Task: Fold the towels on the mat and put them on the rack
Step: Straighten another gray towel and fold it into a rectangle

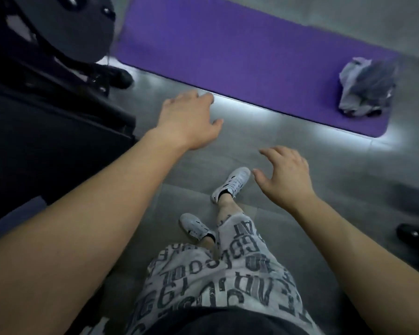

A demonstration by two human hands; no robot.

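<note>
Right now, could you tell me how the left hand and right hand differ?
The left hand reaches farther forward, its fingertips by the near edge of the purple mat; the right hand is farther back over the floor. The left hand is nearer the black equipment, the right hand on the side of the crumpled towels. Both are empty, palm down, fingers relaxed.

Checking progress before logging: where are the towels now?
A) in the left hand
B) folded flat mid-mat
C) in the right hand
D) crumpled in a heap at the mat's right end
D: the towels lie crumpled at the right end of the mat; the left hand and right hand are both empty.
</note>
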